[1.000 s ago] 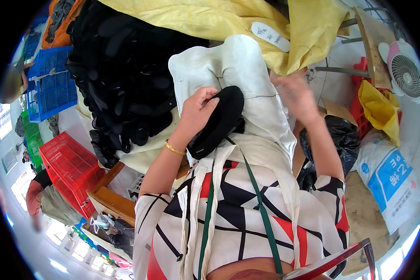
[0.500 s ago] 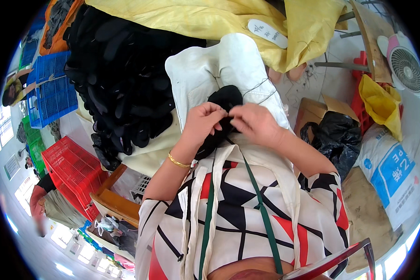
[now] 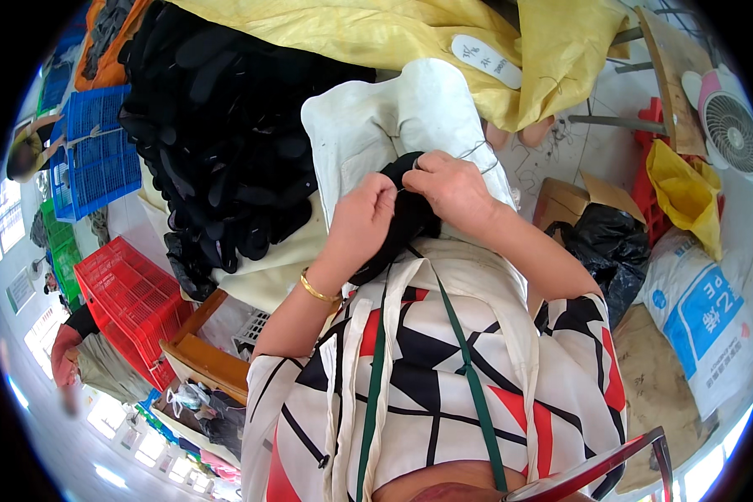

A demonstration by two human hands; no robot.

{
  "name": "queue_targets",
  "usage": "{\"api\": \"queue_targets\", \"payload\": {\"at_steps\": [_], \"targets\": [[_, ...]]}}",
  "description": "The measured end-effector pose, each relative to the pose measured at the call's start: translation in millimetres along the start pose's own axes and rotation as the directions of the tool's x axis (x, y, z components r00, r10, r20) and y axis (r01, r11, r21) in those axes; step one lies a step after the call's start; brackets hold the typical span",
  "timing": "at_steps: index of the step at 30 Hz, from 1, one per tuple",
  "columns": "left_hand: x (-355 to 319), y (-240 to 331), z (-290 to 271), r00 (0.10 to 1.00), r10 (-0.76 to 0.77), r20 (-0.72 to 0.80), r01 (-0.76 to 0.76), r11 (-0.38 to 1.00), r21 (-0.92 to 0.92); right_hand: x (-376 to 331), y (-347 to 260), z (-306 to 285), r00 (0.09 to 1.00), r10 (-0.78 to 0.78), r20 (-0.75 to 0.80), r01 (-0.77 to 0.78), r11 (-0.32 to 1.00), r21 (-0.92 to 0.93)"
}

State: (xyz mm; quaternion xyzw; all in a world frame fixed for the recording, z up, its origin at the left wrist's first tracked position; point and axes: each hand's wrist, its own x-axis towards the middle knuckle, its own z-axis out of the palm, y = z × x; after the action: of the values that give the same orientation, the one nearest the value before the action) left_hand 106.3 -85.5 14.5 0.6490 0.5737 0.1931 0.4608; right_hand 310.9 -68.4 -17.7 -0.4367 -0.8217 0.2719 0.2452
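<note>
A soft black fabric piece, shaped like a shoe upper point(image 3: 412, 219), lies on my lap over a white cloth apron point(image 3: 351, 125). My left hand point(image 3: 363, 219) is closed at its left edge, fingers curled in a pinch. Bent over its top right edge, my right hand point(image 3: 453, 192) pinches it with thumb and forefinger. A thin dark thread or wire point(image 3: 475, 151) loops over the apron just beyond my right hand. Whatever small thing may be between the fingertips is hidden.
A big heap of black fabric pieces point(image 3: 217, 142) lies to the left. Yellow sheeting point(image 3: 309, 29) with a white insole point(image 3: 486, 60) spreads ahead. Blue point(image 3: 100, 151) and red crates point(image 3: 134, 305) stand left; a black bag point(image 3: 602, 243), white sack point(image 3: 703, 309) and fan point(image 3: 730, 125) are right.
My hands have moved apart. The right one has risen up and away to the black piece's upper edge, while the left has shifted slightly down.
</note>
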Motion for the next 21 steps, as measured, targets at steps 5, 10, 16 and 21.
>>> {"api": "queue_targets", "payload": {"at_steps": [5, 10, 16, 21], "targets": [[10.0, -25.9, -1.7, 0.935, -0.239, 0.263, 0.332, 0.849, -0.412, -3.3, -2.2, 13.5, 0.992, 0.118, -0.048, -0.097, 0.941, 0.325], [11.4, -25.5, 2.3, 0.94, -0.247, 0.236, 0.33, 0.837, -0.437, -2.1, -8.8, 24.4, 0.985, 0.138, -0.1, -0.083, 0.901, 0.425], [5.0, -16.3, 2.2, 0.994, -0.107, 0.027, 0.109, 0.987, -0.117, -6.8, 12.6, -48.2, 0.747, 0.647, 0.153, -0.294, 0.114, 0.949], [5.9, -10.9, 0.1, 0.996, -0.084, 0.029, 0.085, 0.996, -0.026, -77.2, 138.1, -161.9, 0.36, 0.872, -0.332, 0.314, 0.222, 0.923]]}}
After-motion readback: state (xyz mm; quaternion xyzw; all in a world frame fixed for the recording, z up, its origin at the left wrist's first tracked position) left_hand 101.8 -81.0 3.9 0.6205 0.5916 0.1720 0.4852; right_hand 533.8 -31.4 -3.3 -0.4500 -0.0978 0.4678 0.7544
